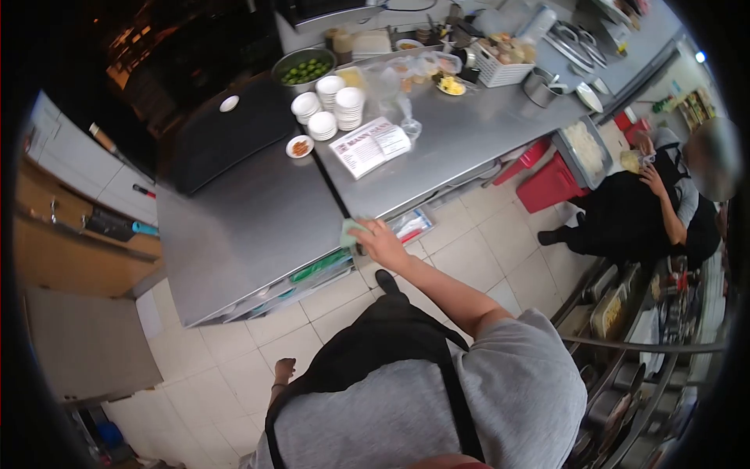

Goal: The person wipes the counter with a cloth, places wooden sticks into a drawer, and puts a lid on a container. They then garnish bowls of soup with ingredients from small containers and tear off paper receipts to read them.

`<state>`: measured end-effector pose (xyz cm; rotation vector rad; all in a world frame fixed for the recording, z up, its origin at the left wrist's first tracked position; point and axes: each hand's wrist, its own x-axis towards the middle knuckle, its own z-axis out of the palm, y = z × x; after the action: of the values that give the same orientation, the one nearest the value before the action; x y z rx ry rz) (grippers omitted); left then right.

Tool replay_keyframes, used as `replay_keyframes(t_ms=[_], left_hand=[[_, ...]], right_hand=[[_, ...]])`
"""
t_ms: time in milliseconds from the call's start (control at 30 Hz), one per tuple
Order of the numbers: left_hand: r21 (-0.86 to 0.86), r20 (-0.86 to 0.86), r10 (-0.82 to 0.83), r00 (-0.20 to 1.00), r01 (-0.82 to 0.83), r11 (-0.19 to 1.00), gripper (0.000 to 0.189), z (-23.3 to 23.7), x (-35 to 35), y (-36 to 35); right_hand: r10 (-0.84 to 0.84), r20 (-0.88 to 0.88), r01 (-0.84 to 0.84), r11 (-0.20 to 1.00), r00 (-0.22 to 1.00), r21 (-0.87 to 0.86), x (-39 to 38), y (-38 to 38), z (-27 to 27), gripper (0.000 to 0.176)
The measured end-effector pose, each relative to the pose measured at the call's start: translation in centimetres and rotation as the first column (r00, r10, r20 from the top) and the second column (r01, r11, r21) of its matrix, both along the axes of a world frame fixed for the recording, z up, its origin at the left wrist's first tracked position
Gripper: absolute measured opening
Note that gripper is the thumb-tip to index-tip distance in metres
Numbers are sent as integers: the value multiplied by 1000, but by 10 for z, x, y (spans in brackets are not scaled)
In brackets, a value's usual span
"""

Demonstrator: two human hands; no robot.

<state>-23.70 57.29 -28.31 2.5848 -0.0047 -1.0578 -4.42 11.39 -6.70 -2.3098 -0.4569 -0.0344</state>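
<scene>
My right hand [378, 241] is at the front edge of the steel counter [258, 219], closed around a pale green cloth [351, 233]. The cloth lies at the edge, by the dark seam [331, 184] between two counter sections. Low at my side hangs my left hand [285, 368], its fingers curled with nothing visible in them. Farther back on the counter are a printed paper sheet [369, 147], stacks of small white cups [349, 106] and a small dish of orange-brown food [299, 146].
A metal bowl of green limes [305, 69] stands behind the cups. A black mat [234, 141] covers the back left. To the right, a co-worker [648, 187] sits near red bins [547, 184] and a tub of white food [583, 152]. Metal shelving [625, 375] lines the right side.
</scene>
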Motion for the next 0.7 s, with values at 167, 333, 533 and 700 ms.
replay_keyframes(t_ms=[167, 333, 533, 700], left_hand=[[33, -5, -163, 987, 163, 986, 14, -52, 57, -20], [-59, 396, -363, 843, 418, 907, 14, -30, 86, -102], [-193, 215, -110, 970, 152, 969, 14, 6, 125, -236], [-156, 285, -32, 958, 79, 985, 14, 68, 155, -316]], right_hand=[[-98, 347, 231, 902, 933, -366, 33, -60, -24, 38], [-217, 431, 340, 911, 876, -233, 70, -187, -39, 38], [-456, 620, 739, 588, 638, -328, 127, -431, -51, 36], [-875, 344, 788, 67, 341, -612, 169, -594, -57, 43]])
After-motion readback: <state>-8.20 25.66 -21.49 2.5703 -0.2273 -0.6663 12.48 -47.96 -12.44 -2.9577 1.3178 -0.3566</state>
